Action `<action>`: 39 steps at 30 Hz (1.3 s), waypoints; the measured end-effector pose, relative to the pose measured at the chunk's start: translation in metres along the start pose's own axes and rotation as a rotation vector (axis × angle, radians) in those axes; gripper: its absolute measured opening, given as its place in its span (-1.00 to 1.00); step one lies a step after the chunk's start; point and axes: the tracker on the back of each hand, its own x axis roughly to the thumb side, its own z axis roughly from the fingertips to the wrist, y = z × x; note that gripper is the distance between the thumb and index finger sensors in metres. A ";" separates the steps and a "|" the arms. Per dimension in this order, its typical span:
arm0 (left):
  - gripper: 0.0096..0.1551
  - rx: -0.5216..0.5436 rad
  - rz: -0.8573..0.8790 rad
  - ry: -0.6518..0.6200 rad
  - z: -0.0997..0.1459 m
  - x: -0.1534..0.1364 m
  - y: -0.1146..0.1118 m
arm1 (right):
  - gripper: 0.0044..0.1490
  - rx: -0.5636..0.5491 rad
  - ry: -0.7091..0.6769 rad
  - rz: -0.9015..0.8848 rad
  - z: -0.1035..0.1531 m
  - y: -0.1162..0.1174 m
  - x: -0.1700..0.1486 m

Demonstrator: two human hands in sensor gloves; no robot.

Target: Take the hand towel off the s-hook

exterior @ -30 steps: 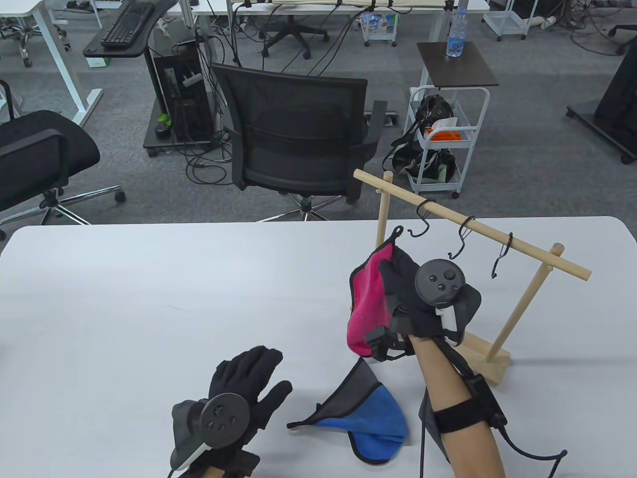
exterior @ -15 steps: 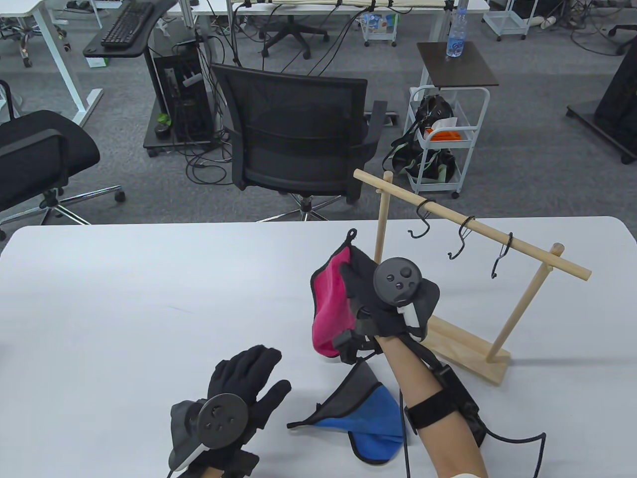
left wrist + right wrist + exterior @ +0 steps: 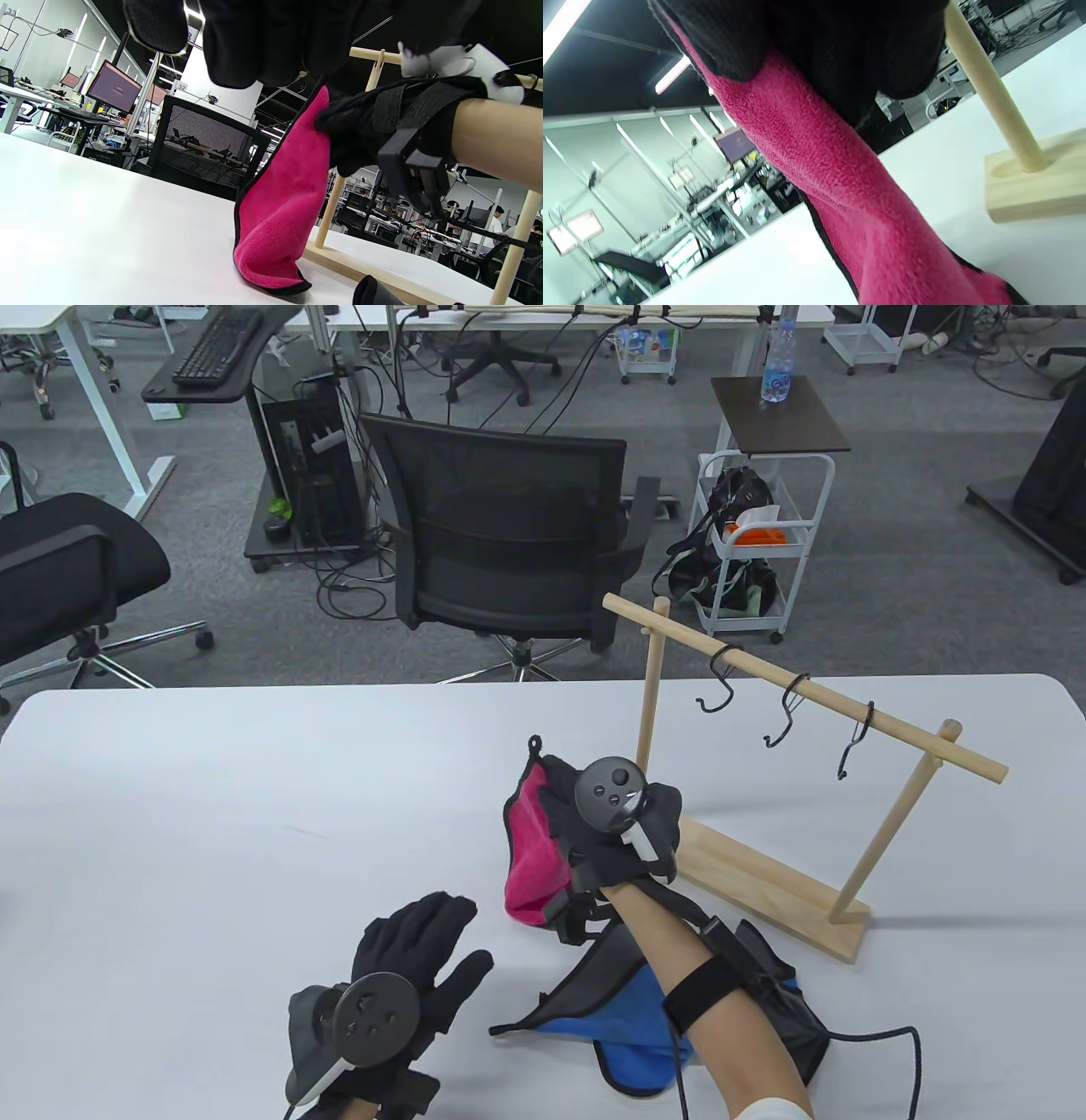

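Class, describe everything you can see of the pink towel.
The pink towel is fleecy cloth edged in black trim, with a small black loop at its top corner. It is off the hooks. The right hand grips its upper part; it hangs down, its lower end crumpling onto the white table.

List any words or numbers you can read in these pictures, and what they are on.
"33" on a hanging sign in the left wrist view.
"32" on a hanging sign behind the chair.
The water bottle label and the monitor screen are too small or blurred to read.

Fuzzy fleece pink towel (image 3: 530,857); pale matt wood rack (image 3: 768,882).
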 end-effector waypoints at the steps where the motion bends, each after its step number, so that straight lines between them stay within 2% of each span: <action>1: -0.26 -0.002 0.000 -0.001 0.000 0.000 0.000 | -0.47 0.012 0.007 0.015 -0.001 0.004 -0.002; 20: -0.25 -0.005 -0.003 -0.004 0.000 0.001 0.000 | -0.44 0.334 0.011 0.171 -0.003 0.064 -0.012; 26: -0.26 -0.001 0.001 -0.003 0.000 0.001 0.001 | -0.30 0.428 0.018 0.171 -0.001 0.079 -0.017; 31: -0.26 -0.016 -0.006 -0.008 -0.001 0.002 -0.003 | -0.20 0.496 0.018 0.164 0.001 0.084 -0.020; 39: -0.26 -0.019 -0.008 -0.004 0.000 0.002 -0.003 | -0.21 0.460 -0.035 0.135 0.007 0.073 -0.013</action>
